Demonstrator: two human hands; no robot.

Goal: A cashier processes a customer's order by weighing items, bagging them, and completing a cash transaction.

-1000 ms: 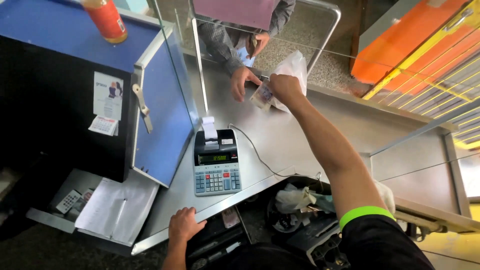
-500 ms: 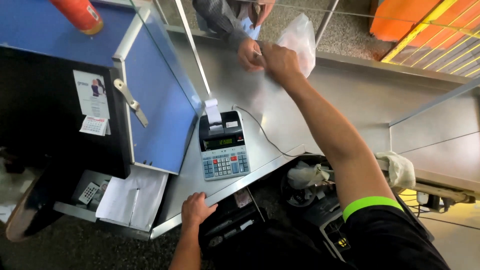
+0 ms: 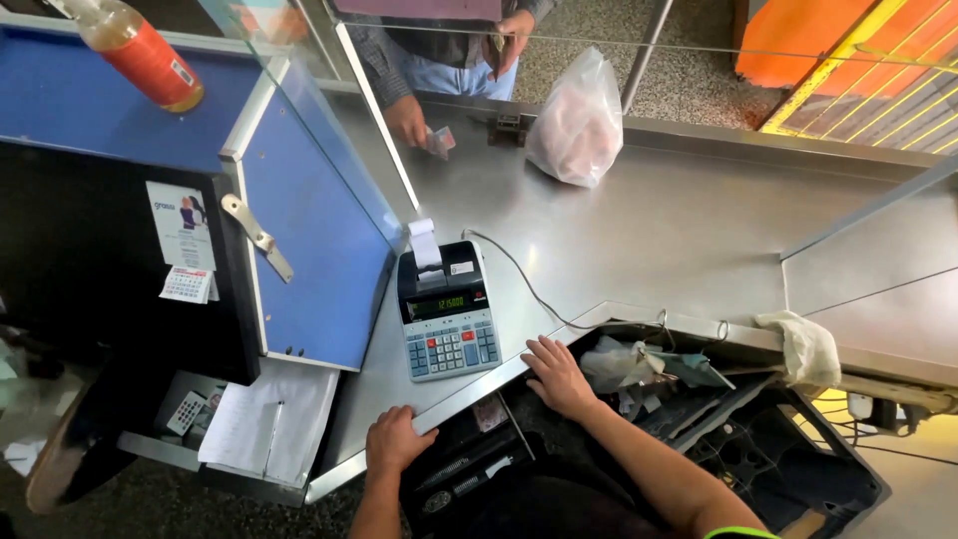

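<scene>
1. Left hand (image 3: 397, 441) rests on the near edge of the steel worktop (image 3: 689, 240), fingers curled over the lip and holding nothing.
2. Right hand (image 3: 557, 374) lies on the same edge just right of the printing calculator (image 3: 446, 314), fingers spread flat, empty, above the open cash drawer (image 3: 469, 464).
3. The calculator sits near that edge, between the two hands, with its paper roll upright and its cord (image 3: 529, 289) trailing right across the worktop to the drawer recess.
4. Risk: the cord runs close past the right hand; a sweep of the wrist could snag it and drag the calculator toward the edge.
5. Risk: the open drawer stands directly under both forearms; a knock from below could jam fingers against the steel lip.
6. Risk: the loose clutter of plastic and cables (image 3: 639, 364) right of the right hand could catch on a sleeve or fall into the drawer.
7. The white plastic bag (image 3: 579, 125) stands at the far side near another person's hand (image 3: 409, 120), well apart from both hands.
8. Open room: the middle of the worktop between calculator and bag is bare. The blue partition (image 3: 309, 230) and glass pane bound the left; a raised steel ledge bounds the right.
</scene>
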